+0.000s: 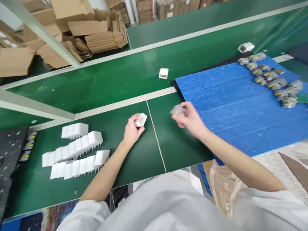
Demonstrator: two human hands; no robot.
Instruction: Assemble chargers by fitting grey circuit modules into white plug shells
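While shell rows (74, 150) lie well left of the blue mat (228, 106), L hand (131, 131), btwn them and the mat, has fingers curled tight round a shell (141, 120), R hand (190, 120) at the mat's left edge pinches a blurred grey part (177, 110), w/ a grey pile (271, 77) on the mat's far right.

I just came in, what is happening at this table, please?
A person works at a green bench. The left hand holds a white charger shell; the right hand holds a small grey part, blurred. Rows of white shells lie at the left, more grey parts on a blue foam mat at the right. One white charger sits on the belt behind.
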